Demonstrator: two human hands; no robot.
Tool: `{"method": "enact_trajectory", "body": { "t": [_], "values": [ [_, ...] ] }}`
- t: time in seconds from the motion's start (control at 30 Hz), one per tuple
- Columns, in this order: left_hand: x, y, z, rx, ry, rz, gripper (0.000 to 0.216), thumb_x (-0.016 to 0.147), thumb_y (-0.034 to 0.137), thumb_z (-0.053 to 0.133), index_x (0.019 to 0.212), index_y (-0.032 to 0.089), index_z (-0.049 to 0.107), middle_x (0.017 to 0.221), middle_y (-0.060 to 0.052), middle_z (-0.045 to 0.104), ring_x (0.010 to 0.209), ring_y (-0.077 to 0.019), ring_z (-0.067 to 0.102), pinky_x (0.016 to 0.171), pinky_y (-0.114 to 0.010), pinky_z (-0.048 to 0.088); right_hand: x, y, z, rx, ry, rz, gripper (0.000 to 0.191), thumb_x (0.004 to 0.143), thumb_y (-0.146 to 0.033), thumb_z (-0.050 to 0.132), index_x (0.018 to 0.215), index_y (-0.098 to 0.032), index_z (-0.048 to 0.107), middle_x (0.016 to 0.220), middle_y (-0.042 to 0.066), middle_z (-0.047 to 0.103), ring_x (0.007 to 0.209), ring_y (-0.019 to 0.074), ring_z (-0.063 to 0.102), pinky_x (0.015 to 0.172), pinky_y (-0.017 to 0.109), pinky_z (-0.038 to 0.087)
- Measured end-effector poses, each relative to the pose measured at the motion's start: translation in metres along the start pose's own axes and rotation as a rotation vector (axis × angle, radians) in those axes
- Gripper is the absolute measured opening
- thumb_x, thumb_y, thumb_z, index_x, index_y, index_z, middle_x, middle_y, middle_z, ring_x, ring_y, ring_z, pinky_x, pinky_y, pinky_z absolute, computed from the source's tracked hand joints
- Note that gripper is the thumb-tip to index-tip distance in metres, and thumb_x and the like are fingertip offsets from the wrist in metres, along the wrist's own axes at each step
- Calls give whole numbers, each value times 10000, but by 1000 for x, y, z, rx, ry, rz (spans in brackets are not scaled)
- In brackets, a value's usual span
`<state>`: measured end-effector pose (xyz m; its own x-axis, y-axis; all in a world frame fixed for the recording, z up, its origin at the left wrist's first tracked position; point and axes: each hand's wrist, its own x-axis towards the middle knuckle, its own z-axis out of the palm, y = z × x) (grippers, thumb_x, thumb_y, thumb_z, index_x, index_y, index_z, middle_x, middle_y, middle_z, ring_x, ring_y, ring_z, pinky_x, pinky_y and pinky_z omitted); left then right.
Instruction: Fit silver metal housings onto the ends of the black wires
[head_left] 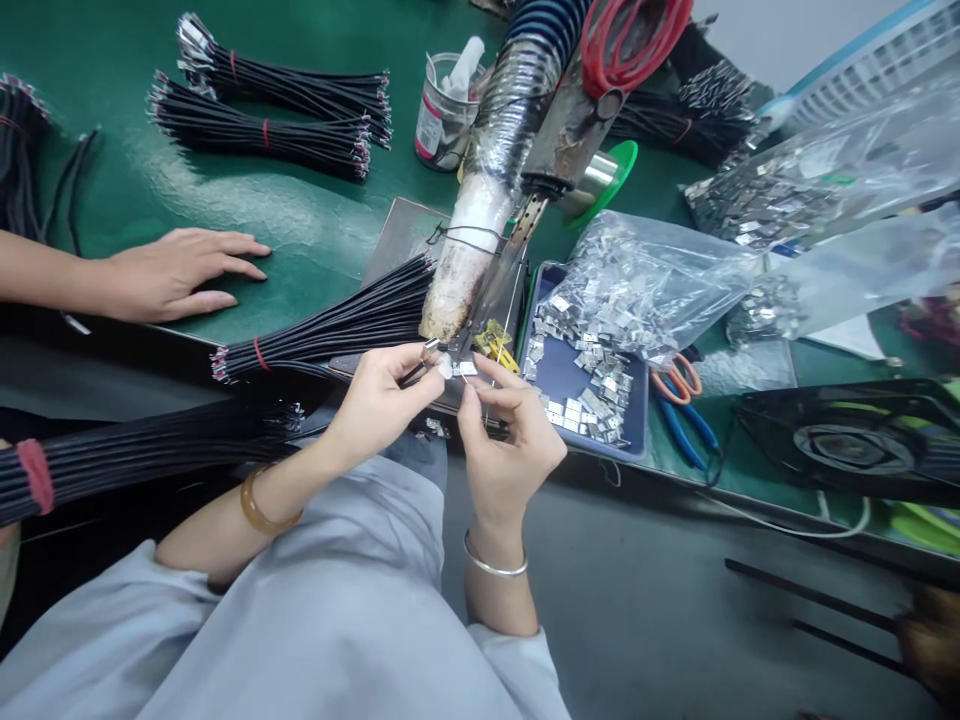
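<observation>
Left hand [379,400] fingers pinched black wire [415,372]; right hand [510,440] fingers gripped metal clip [466,369] at wire tip. Likely mid-run: 1 wire bundle [330,335] alongside, tray [562,375] held many loose clips [592,400].

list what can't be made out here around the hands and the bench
Head view, black wire in the left hand meeting the metal clip in the right hand: joint too small, partly covered by both hands.
Head view, orange and blue tool handles: working ends hidden under the plastic bag.
Head view, co-worker's hand: arm cut off by the left edge.
Head view, jar: label too small to read.
</observation>
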<state>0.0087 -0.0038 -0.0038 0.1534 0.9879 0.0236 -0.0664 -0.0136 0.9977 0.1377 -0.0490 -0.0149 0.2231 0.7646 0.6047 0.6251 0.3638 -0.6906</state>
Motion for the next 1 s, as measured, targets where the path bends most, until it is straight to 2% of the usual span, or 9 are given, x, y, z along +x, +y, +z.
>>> {"method": "enact_trajectory", "body": {
  "t": [0.4,0.77,1.0],
  "values": [
    [1,7,0,-27,-12,2,177,796,271,634,704,149,725,696,-4,682,638,-113,568,641,-206,504,3,-6,-2,-16,-5,-14,120,911,-126,688,857,-226,646,1082,47,812,899,180,806,787,322,681],
    [0,2,-2,-40,-51,-30,151,788,235,630,688,154,709,683,-1,692,676,-130,604,648,-210,507,2,-4,-4,-62,-23,-64,150,904,-106,673,845,-224,603,1057,53,814,924,166,802,793,282,676],
    [-4,2,-3,1,-84,-14,171,828,217,610,693,154,693,680,4,678,684,-129,600,654,-212,499,0,-3,-5,-116,10,-109,125,907,-116,684,893,-229,632,1023,36,819,899,165,802,757,270,657]
  ]
}}
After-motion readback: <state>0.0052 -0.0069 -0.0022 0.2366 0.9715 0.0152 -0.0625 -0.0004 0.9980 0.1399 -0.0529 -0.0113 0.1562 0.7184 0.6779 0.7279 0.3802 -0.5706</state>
